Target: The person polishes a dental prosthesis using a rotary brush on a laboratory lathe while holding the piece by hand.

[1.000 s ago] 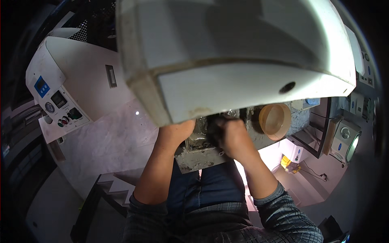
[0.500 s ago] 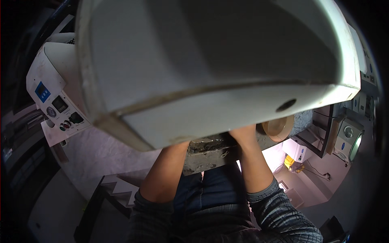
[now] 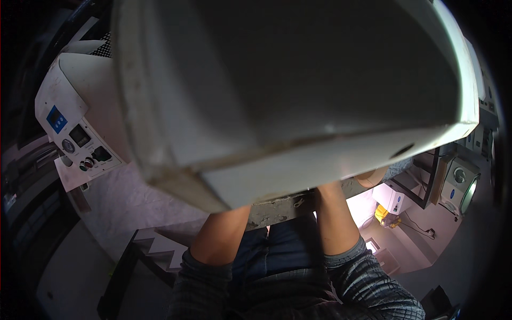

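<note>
White housing (image 3: 298, 101) hides both hands, their grip impossible to tell; a blue label (image 3: 452, 193) marks one machine (image 3: 447, 181).

Left one of two head-worn fisheyes, angled steeply down along wearer's body; large white boxy housing (image 3: 298, 101) very close to lens, fills upper middle, blocks both hands; dark grey checked sleeves (image 3: 368, 274) at lower edge; white machine with control panel (image 3: 77, 141) farther off, toward left rim

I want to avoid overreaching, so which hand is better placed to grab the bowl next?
Probably the right hand: its forearm is nearer the bowl than the left forearm. The white cover hides both hands.
</note>
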Motion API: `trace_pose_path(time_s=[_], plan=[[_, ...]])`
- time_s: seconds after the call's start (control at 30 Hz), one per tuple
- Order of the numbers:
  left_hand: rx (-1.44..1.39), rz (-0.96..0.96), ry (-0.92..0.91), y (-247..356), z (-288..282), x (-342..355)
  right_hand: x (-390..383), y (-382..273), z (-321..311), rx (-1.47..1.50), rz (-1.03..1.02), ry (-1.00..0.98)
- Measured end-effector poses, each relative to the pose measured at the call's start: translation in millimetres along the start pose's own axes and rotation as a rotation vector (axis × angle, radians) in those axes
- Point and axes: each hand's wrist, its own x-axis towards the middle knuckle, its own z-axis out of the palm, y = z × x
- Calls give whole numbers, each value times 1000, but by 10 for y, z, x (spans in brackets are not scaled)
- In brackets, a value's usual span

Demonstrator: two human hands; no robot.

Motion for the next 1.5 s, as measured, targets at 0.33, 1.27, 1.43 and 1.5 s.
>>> trace_pose_path(time_s=[0.33, 1.27, 1.43, 1.5], plan=[[-385, -188, 197, 77, 129, -87, -45, 13, 63, 218, 113, 66], [-25, -97, -212, -174, -190, 307, 55, -41, 235, 723, 282, 65], [-102, -59, -169, -128, -153, 202, 42, -15, 193, 665, 299, 42], [-144, -79, -131, -75, -143, 104, 1, 9, 190, 685, 265, 57]])
